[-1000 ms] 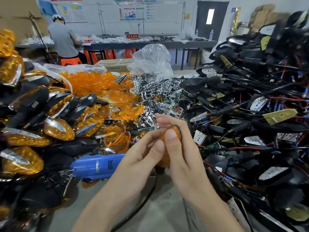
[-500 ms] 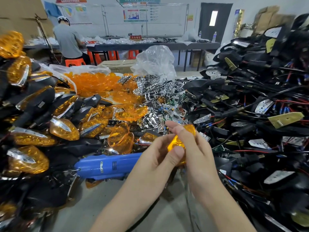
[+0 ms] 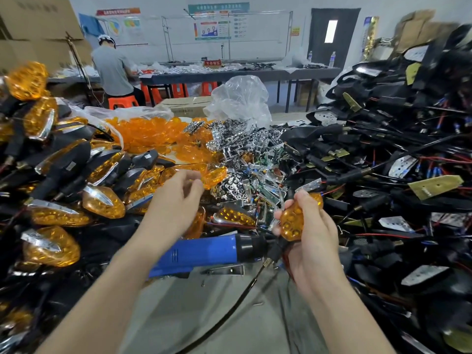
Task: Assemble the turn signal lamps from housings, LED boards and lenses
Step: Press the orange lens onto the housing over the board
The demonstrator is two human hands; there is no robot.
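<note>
- Right hand [image 3: 310,241]: grip closed around an amber lamp [image 3: 293,222] (lens toward the camera).
- Left hand [image 3: 176,200]: grip loose, empty, above loose amber lenses [image 3: 214,176] at the middle of the table [image 3: 204,315].

Left arm: bare forearm, extended from lower left toward centre.
Left hand [image 3: 176,200]: back toward camera, fingers loosely curled, motion-blurred; nothing visible in grasp.
Right arm: bare forearm, entering from lower right, angled inward.
Right hand [image 3: 313,241]: wrapped round amber lamp [image 3: 292,222]; thumb across its upper end.
Spacing: hands well apart.
</note>
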